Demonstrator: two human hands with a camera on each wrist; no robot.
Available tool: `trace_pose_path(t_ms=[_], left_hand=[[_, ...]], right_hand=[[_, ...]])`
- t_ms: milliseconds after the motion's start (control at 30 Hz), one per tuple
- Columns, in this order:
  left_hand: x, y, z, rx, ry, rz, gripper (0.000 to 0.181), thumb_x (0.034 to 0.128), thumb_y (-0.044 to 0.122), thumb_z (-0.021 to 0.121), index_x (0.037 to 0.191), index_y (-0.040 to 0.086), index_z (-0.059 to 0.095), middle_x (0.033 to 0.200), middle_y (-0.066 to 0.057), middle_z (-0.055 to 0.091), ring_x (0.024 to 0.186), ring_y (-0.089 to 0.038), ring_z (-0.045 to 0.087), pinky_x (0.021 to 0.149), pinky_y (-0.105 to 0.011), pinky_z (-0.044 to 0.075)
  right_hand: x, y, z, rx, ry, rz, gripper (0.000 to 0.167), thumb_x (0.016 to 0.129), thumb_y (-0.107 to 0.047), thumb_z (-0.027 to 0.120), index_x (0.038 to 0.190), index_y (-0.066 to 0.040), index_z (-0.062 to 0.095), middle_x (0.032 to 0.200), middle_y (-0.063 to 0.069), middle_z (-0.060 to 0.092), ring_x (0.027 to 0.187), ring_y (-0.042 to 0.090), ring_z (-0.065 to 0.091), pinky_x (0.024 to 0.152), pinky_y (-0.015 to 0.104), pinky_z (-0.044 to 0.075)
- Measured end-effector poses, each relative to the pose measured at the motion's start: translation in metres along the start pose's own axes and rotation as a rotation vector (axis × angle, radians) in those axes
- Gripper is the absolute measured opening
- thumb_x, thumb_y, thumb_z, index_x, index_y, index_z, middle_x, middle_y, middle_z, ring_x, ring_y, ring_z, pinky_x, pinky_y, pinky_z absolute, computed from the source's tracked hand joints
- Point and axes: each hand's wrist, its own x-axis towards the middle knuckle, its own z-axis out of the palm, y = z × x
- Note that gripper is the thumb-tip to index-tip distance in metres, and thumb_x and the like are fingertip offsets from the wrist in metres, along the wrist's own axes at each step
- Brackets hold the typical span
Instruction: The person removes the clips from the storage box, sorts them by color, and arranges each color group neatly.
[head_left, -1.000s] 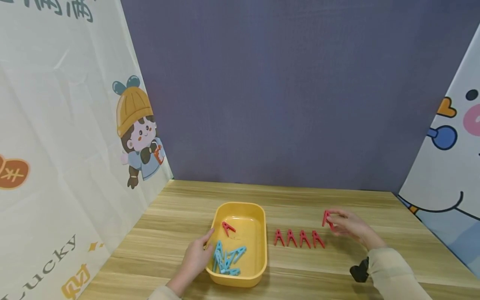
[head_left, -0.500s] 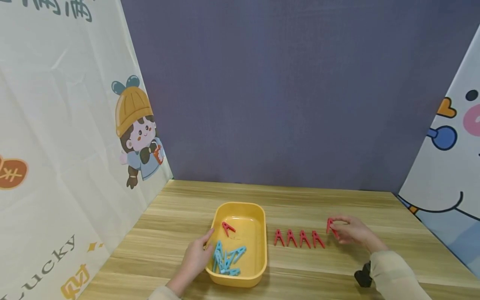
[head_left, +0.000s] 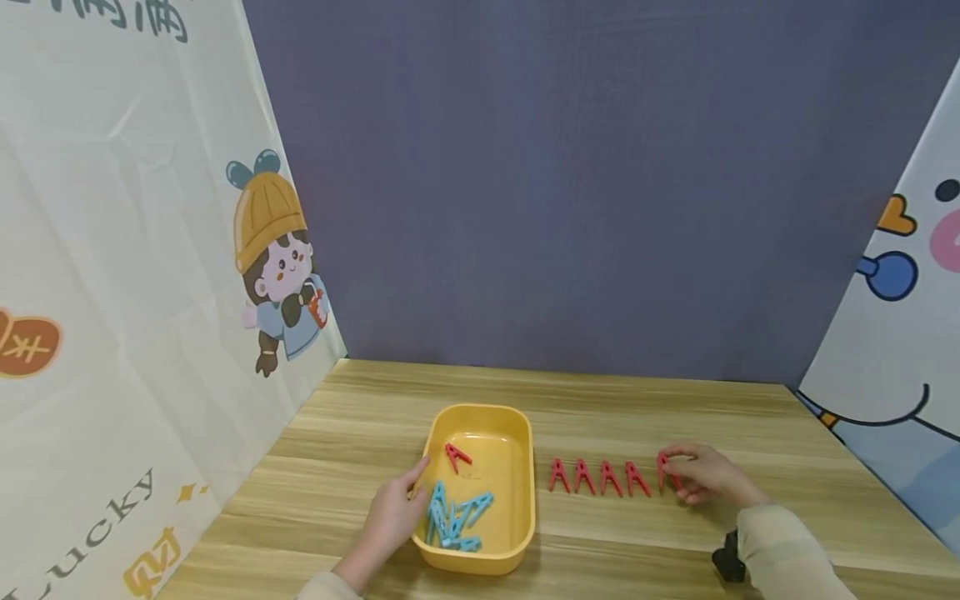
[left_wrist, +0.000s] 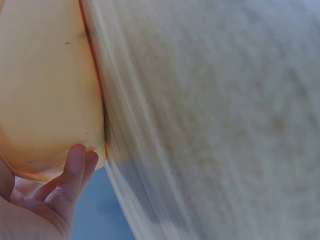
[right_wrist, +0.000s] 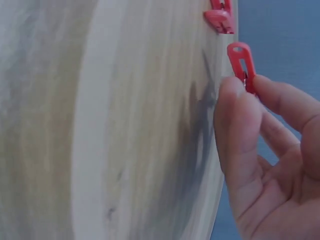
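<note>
My left hand (head_left: 392, 510) holds the left side of a yellow plastic basin (head_left: 531, 492); in the left wrist view its fingertips (left_wrist: 76, 155) lie against the outer wall. Inside the basin are one red clothespin (head_left: 457, 456) and several light blue clothespins (head_left: 447, 521) in a loose pile. Farther right, my right hand (head_left: 707, 477) pinches a red clothespin (right_wrist: 240, 56) between thumb and fingers, at the right end of a row of several red clothespins (head_left: 608, 477). The held clothespin has its legs pointing toward me, and part of it is hidden by the fingers.
A wood-grain table (head_left: 600, 550) carries everything. A dark cloth panel (head_left: 562, 208) stands along its back edge, with printed white sheets at the left (head_left: 150, 250) and right (head_left: 900, 350). A black object (head_left: 727, 558) sits by the right sleeve.
My right hand has brought the red clothespin toward me and slightly right, down to the end of the row. The left hand and the basin have stayed in place.
</note>
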Motion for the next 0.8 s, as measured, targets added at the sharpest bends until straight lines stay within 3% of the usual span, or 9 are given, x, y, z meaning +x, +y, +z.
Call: trace_pose_path(t_ms=[467, 600, 733, 800], left_hand=[[0.002, -0.003, 0.001, -0.004, -0.011, -0.008, 0.045, 0.0847, 0.003, 0.055, 0.13, 0.003, 0.051, 0.119, -0.031, 0.052, 0.081, -0.026, 0.059, 0.047, -0.023, 0.045], [0.002, -0.003, 0.001, -0.017, -0.015, -0.024, 0.046, 0.0847, 0.003, 0.055, 0.131, 0.003, 0.05, 0.12, -0.031, 0.051, 0.067, -0.022, 0.057, 0.044, -0.024, 0.044], [0.002, -0.003, 0.001, -0.035, -0.02, -0.04, 0.046, 0.0858, 0.004, 0.054, 0.131, 0.004, 0.05, 0.122, -0.031, 0.05, 0.048, -0.013, 0.045, 0.04, -0.024, 0.043], [0.002, -0.004, 0.001, -0.037, -0.023, -0.042, 0.045, 0.0861, 0.004, 0.054, 0.131, 0.004, 0.049, 0.123, -0.031, 0.049, 0.046, -0.012, 0.043, 0.04, -0.024, 0.043]], right_hand=[[0.001, -0.002, 0.01, -0.053, 0.042, 0.065, 0.045, 0.088, -0.009, 0.056, 0.124, 0.013, 0.041, 0.058, 0.005, 0.055, 0.048, 0.011, 0.057, 0.046, 0.025, 0.049], [0.002, -0.001, 0.012, -0.067, 0.063, 0.075, 0.043, 0.088, -0.009, 0.056, 0.123, 0.012, 0.043, 0.055, 0.004, 0.051, 0.046, 0.011, 0.055, 0.044, 0.024, 0.048], [0.004, 0.0, 0.013, -0.076, 0.084, 0.088, 0.042, 0.087, -0.009, 0.057, 0.122, 0.011, 0.046, 0.053, 0.003, 0.05, 0.045, 0.011, 0.054, 0.043, 0.024, 0.047], [0.004, 0.001, 0.013, -0.078, 0.081, 0.086, 0.041, 0.088, -0.009, 0.057, 0.122, 0.01, 0.047, 0.053, 0.003, 0.051, 0.045, 0.011, 0.054, 0.043, 0.023, 0.046]])
